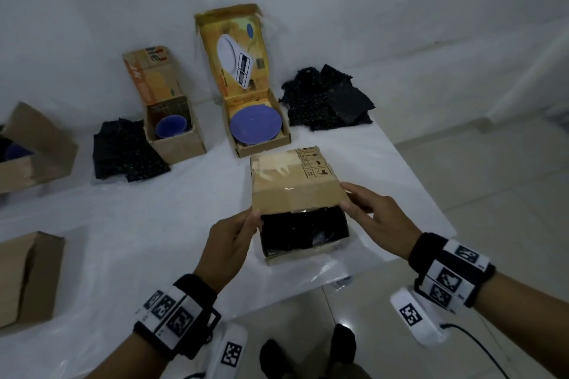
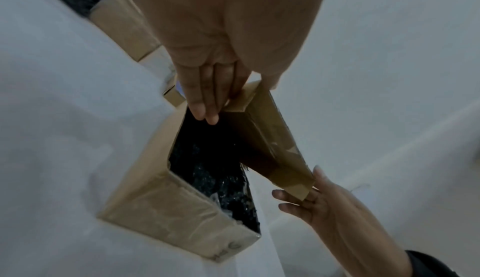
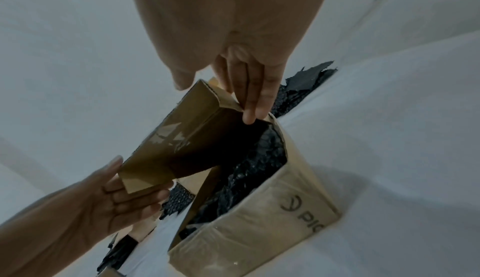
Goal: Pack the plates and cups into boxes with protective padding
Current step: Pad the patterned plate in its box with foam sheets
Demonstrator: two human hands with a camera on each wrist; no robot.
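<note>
- Head view: near the front edge of the white-covered desk (image 1: 154,224) stands a taped cardboard box (image 1: 303,251), its lid (image 1: 295,194) half lowered over black bubble wrap (image 1: 303,229).
- The left hand (image 1: 229,244) pinches the lid's left corner; the right hand (image 1: 374,214) pinches its right corner.
- Only the head view shows, farther back, a blue plate (image 1: 255,126) in a yellow box (image 1: 246,77), a blue cup (image 1: 171,126) in a smaller carton (image 1: 172,120), and padding piles (image 1: 326,98).
- Left wrist view: fingers (image 2: 205,96) pressed together under the lid edge, thumb above.
- Right wrist view: fingers (image 3: 255,90) likewise; printed letters show on the box front.
</note>
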